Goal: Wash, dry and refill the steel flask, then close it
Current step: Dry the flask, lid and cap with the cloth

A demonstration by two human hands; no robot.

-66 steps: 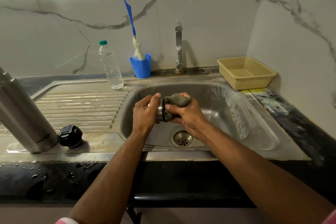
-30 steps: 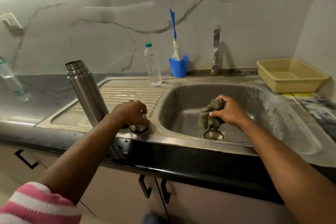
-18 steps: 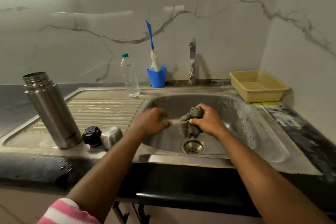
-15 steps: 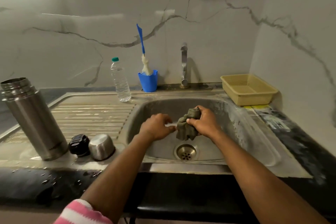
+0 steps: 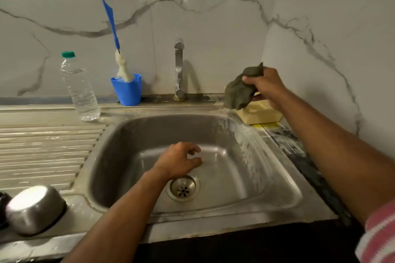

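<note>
Right hand (image 5: 266, 84) pinches a crumpled grey-green cloth (image 5: 239, 92), thumb and fingers clamped on its top; the cloth hangs at 7 o'clock from the fingers, over the near-left corner of the shallow yellow perforated plastic tray (image 5: 261, 114) at the 2 o'clock corner of the stainless steel sink basin (image 5: 252, 177). Cannot tell whether cloth and tray touch.

Left hand (image 5: 178, 162) hovers over the basin floor just above the round drain strainer (image 5: 183, 187), fingers loosely curled and slightly apart, holding nothing.

Key relation: the steel flask body is out of frame. Only its small domed steel cap-cup (image 5: 34, 207) shows, upside down on the drainboard at 8 o'clock from the left hand, well apart. The black thing beside it at the left edge is too cropped to identify. The left hand is far nearer; likely the flask lies further left.

The clear plastic water bottle with green cap (image 5: 80, 89) stands upright at 11 o'clock, nearer the left hand, probably for the refill.

Tray mostly hidden behind cloth and hand. Whether the chrome tap (image 5: 179, 68) is running can't be made out.
</note>
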